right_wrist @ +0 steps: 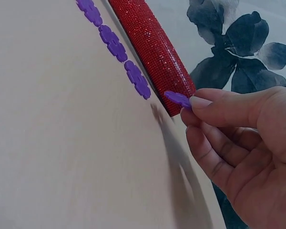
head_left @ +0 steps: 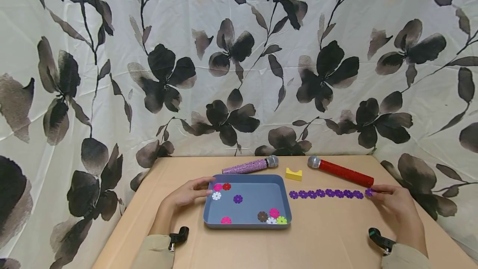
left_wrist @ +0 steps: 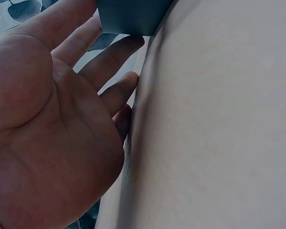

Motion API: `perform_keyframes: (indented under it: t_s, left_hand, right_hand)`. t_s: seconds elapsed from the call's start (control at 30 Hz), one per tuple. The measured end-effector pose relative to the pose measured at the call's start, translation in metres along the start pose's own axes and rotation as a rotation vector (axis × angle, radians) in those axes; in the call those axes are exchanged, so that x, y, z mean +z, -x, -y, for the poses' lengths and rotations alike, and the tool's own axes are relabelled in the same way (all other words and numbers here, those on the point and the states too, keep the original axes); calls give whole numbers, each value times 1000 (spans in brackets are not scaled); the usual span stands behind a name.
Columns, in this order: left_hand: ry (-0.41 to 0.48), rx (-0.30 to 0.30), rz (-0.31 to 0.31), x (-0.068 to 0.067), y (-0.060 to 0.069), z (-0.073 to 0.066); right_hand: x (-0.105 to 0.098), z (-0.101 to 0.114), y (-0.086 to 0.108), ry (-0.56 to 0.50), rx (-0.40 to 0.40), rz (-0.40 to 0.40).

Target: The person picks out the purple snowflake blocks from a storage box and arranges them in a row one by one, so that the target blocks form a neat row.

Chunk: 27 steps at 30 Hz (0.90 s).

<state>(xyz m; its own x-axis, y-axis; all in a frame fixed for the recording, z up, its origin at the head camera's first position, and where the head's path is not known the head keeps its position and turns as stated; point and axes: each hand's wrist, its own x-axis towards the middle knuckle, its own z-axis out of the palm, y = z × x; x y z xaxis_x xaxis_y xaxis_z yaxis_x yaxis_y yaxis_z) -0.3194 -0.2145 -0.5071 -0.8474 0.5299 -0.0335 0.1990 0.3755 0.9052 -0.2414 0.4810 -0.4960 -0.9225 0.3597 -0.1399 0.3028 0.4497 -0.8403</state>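
My left hand (head_left: 188,192) touches the left side of a blue-grey tray (head_left: 246,226), thumb and fingers at its rim. In the left wrist view the fingers look loosely extended beside the tray's corner (left_wrist: 133,16). Inside the tray lie flower-shaped plastic discs: a purple one (head_left: 237,199), a red one (head_left: 226,187), a brown one (head_left: 262,216), a yellow-green one (head_left: 281,220), and several pink and white ones. My right hand (head_left: 397,202) pinches a purple flower disc (right_wrist: 178,98) between thumb and index finger. It is just off the right end of a row of purple flower discs (head_left: 330,193).
Behind the row lies a red glittery microphone (head_left: 345,173). A pink-purple glittery microphone (head_left: 248,166) lies behind the tray. Between the two is a small yellow notched block (head_left: 293,174). A floral cloth (head_left: 276,74) hangs along the wooden table's (head_left: 317,246) back edge.
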Motion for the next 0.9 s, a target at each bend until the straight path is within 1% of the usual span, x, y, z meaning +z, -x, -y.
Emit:
perform_keyframes:
  t_s: [0.03, 0.2, 0.3, 0.5, 0.67, 0.73, 0.9]
  left_hand:
    - [1, -1, 0, 0, 0, 0]
    - [9, -1, 4, 0, 0, 0]
    - [17, -2, 6, 0, 0, 0]
    - [16, -2, 7, 1, -1, 0]
    - [12, -2, 4, 0, -1, 0]
    - [10, -2, 2, 0, -1, 0]
    - [7, 4, 6, 0, -2, 0]
  right_hand:
    - [0, 0, 0, -8, 12, 3]
    - [1, -4, -2, -1, 17, 31]
    - [3, -6, -4, -8, 33, 34]
    - [7, -11, -9, 11, 43, -2]
    - [10, -12, -9, 30, 36, -5]
    - [10, -11, -9, 20, 40, -4]
    - [12, -10, -9, 48, 38, -26]
